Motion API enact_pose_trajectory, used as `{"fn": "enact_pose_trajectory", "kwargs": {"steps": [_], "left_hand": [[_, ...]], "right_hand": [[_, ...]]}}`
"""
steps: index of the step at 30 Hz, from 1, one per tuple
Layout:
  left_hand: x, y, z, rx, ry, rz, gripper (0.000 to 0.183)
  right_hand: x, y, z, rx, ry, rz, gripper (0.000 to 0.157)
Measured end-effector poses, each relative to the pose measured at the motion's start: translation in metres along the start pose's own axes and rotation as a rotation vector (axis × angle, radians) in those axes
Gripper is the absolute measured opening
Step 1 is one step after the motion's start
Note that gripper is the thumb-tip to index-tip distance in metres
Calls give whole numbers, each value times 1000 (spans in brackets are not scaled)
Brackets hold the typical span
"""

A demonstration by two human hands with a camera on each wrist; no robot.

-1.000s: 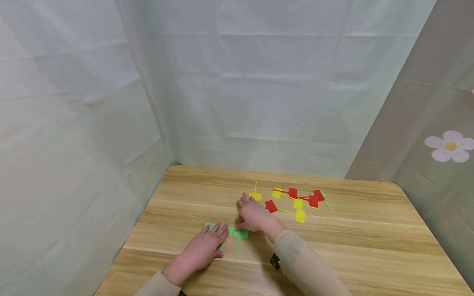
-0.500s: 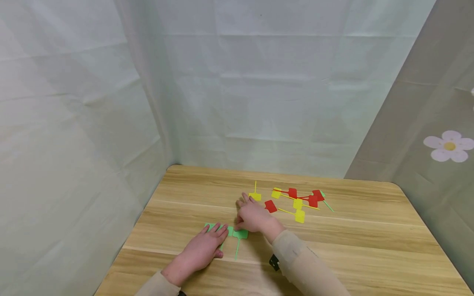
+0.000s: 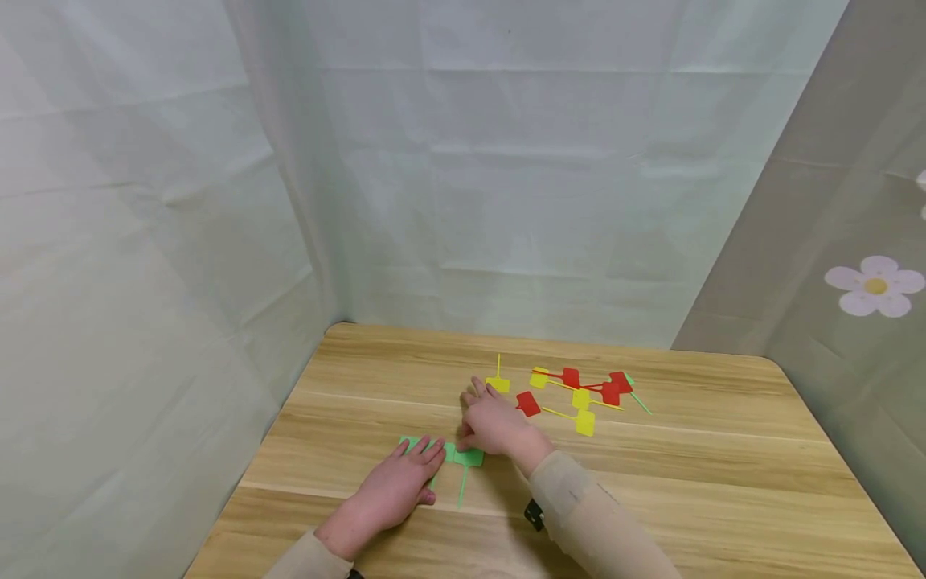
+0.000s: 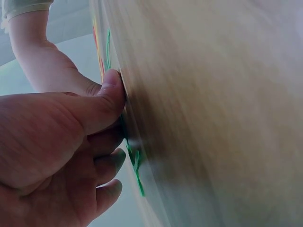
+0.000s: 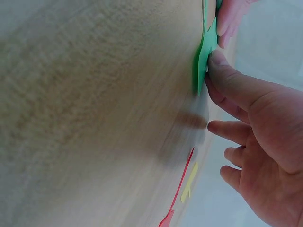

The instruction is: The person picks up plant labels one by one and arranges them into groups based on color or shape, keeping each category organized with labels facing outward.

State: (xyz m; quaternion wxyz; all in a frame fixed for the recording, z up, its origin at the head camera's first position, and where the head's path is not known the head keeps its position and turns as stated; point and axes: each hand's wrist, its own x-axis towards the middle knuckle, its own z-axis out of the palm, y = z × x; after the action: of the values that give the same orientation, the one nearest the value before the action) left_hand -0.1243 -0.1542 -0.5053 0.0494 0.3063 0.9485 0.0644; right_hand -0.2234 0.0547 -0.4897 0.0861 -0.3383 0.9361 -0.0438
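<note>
My left hand (image 3: 394, 488) lies palm-down with fingers extended over flat green cable-tie tags (image 3: 450, 453), which it partly hides. Just to its right, a further green tag (image 3: 469, 457) lies with its thin tail pointing toward me. My right hand (image 3: 495, 420) has thumb and index finger together at this tag's far edge, and its other fingers reach toward the back. In the right wrist view, the right thumb (image 5: 218, 59) meets the green tag (image 5: 204, 56) with the index finger close below. The left thumb (image 4: 111, 82) rests along the tabletop in the left wrist view.
Beyond my right hand lie a yellow tag (image 3: 497, 385) and a red tag (image 3: 528, 404). A loose cluster of red tags (image 3: 611, 393), yellow tags (image 3: 585, 423) and a green tail (image 3: 641, 403) spreads to the right. Pale curtains (image 3: 521, 201) enclose the wooden table (image 3: 687, 482).
The green tag at my right fingertips has shifted very slightly left, toward the tags under my left hand. The left hand has stayed in place.
</note>
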Motion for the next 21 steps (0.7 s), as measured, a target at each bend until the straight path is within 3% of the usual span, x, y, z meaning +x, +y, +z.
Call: {"fn": "enact_pose_trajectory", "kwargs": {"steps": [21], "left_hand": [[0,2,0,14,5,-3,70]], "right_hand": [[3,-2,4,-86,15,-6,26]]}}
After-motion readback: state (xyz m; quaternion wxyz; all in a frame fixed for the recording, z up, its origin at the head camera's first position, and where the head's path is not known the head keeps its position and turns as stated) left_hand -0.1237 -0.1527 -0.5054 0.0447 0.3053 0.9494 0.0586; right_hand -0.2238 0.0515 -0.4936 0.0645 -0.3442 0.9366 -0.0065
